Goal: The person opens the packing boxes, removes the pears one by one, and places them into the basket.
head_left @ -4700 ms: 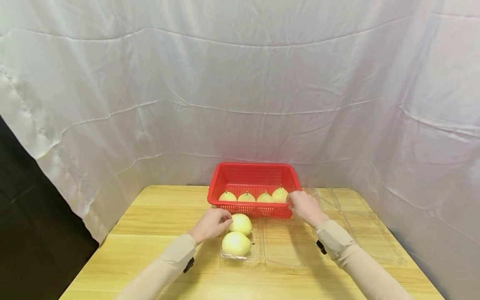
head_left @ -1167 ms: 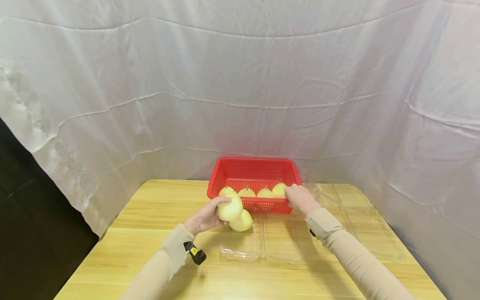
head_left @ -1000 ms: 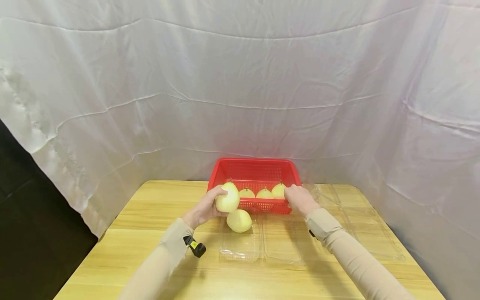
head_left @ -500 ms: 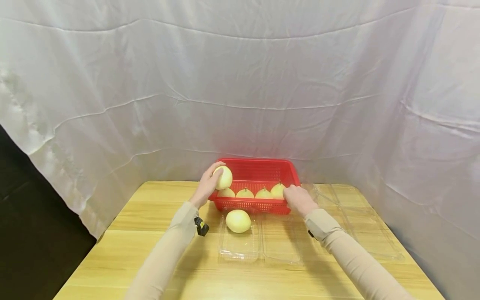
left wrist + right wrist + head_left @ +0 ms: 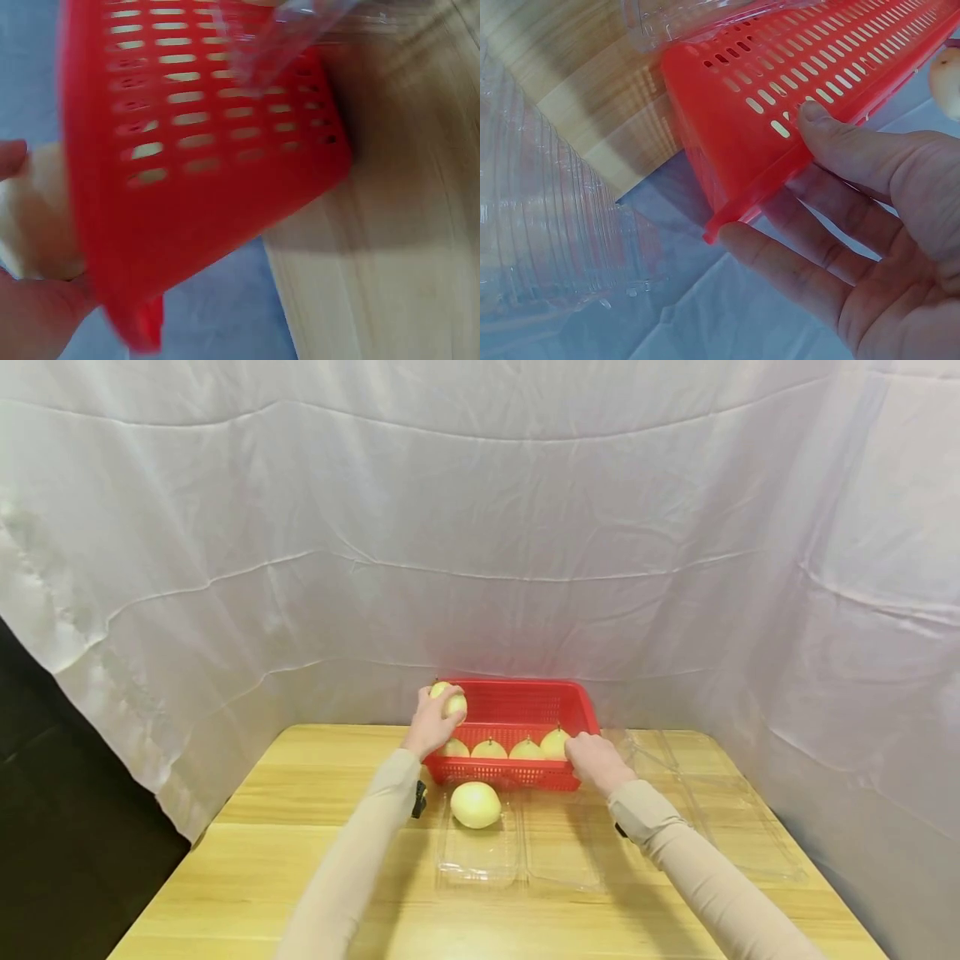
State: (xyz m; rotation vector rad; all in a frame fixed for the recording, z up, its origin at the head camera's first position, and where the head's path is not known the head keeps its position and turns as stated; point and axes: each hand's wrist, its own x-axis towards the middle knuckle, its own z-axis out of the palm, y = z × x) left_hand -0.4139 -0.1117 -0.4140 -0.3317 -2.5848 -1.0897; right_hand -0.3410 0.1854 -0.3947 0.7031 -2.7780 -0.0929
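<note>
A red slotted plastic basket [image 5: 517, 708] stands at the back of the table, with several pale yellow pears [image 5: 527, 750] lined along its near side. My left hand [image 5: 429, 725] holds another pear [image 5: 453, 706] raised over the basket's left end; in the left wrist view this pear [image 5: 43, 214] shows beyond the basket's rim. My right hand [image 5: 597, 758] grips the basket's near right corner. In the right wrist view, the thumb presses the slotted wall [image 5: 780, 82] and the fingers lie under the rim. One pear [image 5: 476, 804] sits in an open clear plastic box [image 5: 480, 867] before the basket.
The clear box's lid half [image 5: 566, 864] lies flat to its right. More transparent plastic boxes [image 5: 720, 810] spread over the table's right side. A pale cloth [image 5: 480, 527] hangs behind and on both sides of the wooden table [image 5: 300, 860].
Two pears sat in the clear box earlier; my left hand has lifted one out and carried it up and back over the basket's left end. My right hand stays at the basket corner.
</note>
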